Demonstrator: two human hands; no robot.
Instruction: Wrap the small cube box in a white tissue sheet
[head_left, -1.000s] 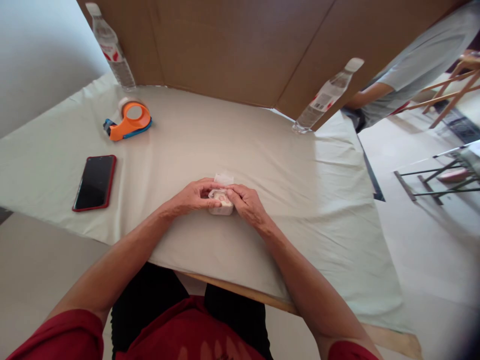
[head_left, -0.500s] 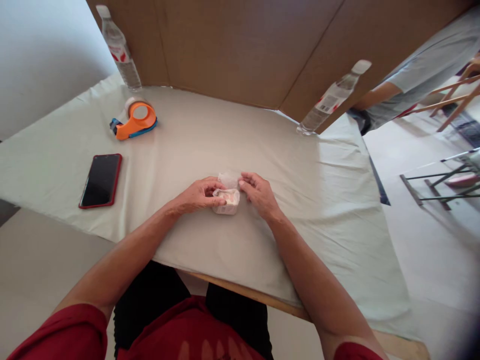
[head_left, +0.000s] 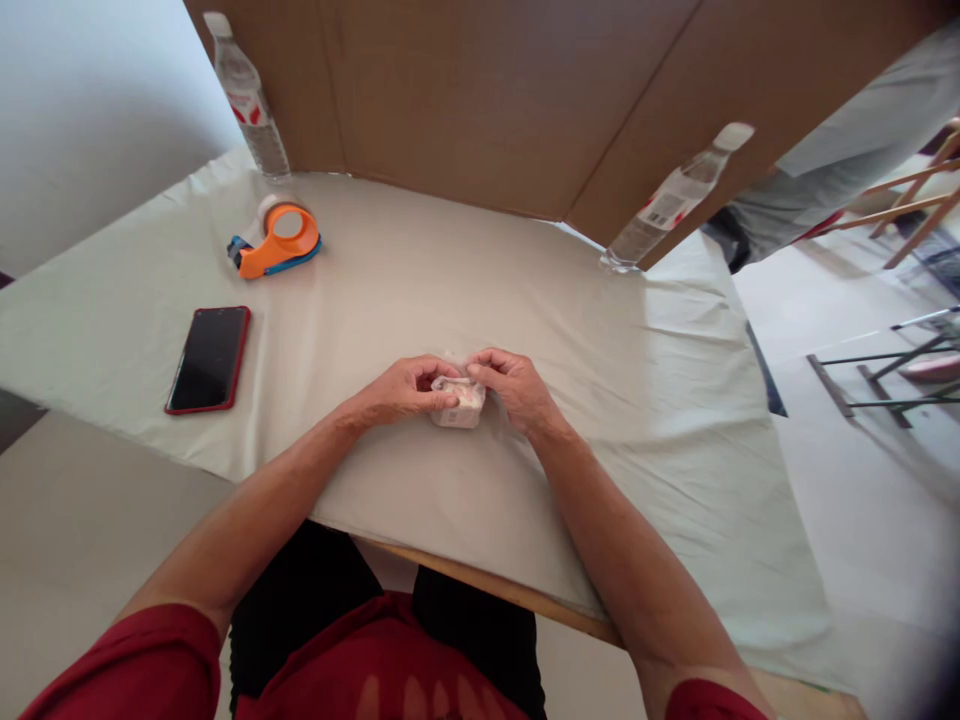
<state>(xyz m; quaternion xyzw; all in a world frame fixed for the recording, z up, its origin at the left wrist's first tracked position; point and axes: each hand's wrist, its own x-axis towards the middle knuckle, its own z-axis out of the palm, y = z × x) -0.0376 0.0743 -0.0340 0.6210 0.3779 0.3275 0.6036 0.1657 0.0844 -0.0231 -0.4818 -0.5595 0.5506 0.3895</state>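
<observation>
A small whitish container (head_left: 460, 410) with pale pinkish contents rests on the cloth in front of me; its exact kind is unclear. My left hand (head_left: 412, 388) grips its left side, the thumb along the near top edge. At its far right edge is my right hand (head_left: 511, 385), thumb and index finger pinched together on a translucent white flap (head_left: 454, 358). The fingers partly cover that flap, so I cannot tell whether it is a lid or a film.
A red-cased phone (head_left: 208, 360) and an orange tape dispenser (head_left: 279, 240) lie to the left. Two water bottles, a left one (head_left: 251, 110) and a right one (head_left: 675, 205), stand by a cardboard panel (head_left: 480, 100). Behind it, at right, a person's grey clothing (head_left: 832, 160) shows.
My right hand has moved slightly left, closer to the container, and the flap that stood up at the back is lower and more covered by the fingers. The view has shifted slightly.
</observation>
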